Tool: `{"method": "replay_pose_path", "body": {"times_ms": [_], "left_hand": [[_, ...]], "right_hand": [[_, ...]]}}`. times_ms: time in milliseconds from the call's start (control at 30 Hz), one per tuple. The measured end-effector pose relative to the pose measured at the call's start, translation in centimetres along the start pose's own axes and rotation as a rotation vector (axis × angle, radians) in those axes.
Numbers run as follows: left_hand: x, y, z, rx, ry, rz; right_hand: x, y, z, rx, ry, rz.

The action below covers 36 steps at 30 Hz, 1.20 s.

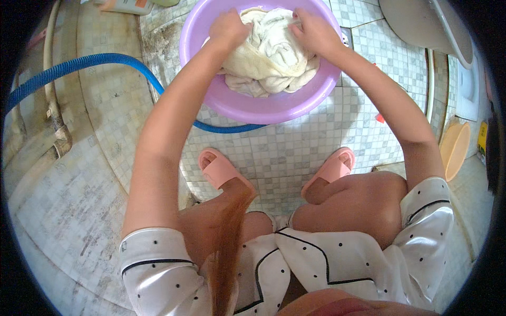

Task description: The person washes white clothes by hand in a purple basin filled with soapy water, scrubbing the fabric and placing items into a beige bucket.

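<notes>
A purple plastic basin (292, 111) stands on the tiled floor in front of me. In it lies a bunched, wet-looking pale cloth (274, 58), white in the middle and cream toward the near side. At the cloth's left edge my left hand (230, 30) is closed, its fingertips curled in against the fabric. My right hand (314, 32) grips the right side of the same cloth, thumb toward the middle. Part of the fingers of both hands is hidden by the backs of the hands.
A blue corrugated hose (95, 60) curves from the left and passes behind the basin's near side. Pipes (51, 100) run along the left wall. A large grey tub (421, 21) is at the upper right, an orange basin (455, 150) at the right. Bottles (126, 5) stand upper left.
</notes>
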State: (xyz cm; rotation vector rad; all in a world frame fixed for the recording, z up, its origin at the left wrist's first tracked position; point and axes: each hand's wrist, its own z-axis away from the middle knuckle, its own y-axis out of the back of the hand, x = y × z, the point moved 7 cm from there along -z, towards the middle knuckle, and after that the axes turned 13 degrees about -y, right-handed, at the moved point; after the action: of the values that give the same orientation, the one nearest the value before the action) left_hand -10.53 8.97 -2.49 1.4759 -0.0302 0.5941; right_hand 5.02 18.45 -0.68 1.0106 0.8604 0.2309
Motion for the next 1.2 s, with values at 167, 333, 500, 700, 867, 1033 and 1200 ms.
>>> {"method": "replay_pose_path", "body": {"times_ms": [167,333,500,700,867,1033,1200], "left_hand": [[-2.4,-2.6,0.6,-0.288,0.325,0.346],[-1.8,-2.1,1.8,-0.197,0.528,0.992],[-4.4,3.6,2.4,0.018,0.353,1.13],[1.2,14.1,3.7,0.1,0.069,1.201],[-0.1,16.5,6.5,0.086,0.024,1.029],[2.7,18.1,7.8,0.137,-0.228,0.68],[5.3,18.4,9.6,0.249,-0.444,0.187]], "right_hand": [[1.2,-3.6,-3.7,-0.297,-0.196,0.353],[4.8,-4.4,-3.5,-0.338,-0.351,-0.449],[1.4,1.7,-0.3,-0.31,-0.406,-0.833],[2.0,4.0,-1.7,-0.374,-0.255,-0.882],[-4.3,8.6,1.1,0.001,0.191,-0.164],[-2.6,9.2,1.3,-0.421,-0.2,-0.261],[-1.2,11.0,1.5,-0.222,-0.107,-0.548]]}}
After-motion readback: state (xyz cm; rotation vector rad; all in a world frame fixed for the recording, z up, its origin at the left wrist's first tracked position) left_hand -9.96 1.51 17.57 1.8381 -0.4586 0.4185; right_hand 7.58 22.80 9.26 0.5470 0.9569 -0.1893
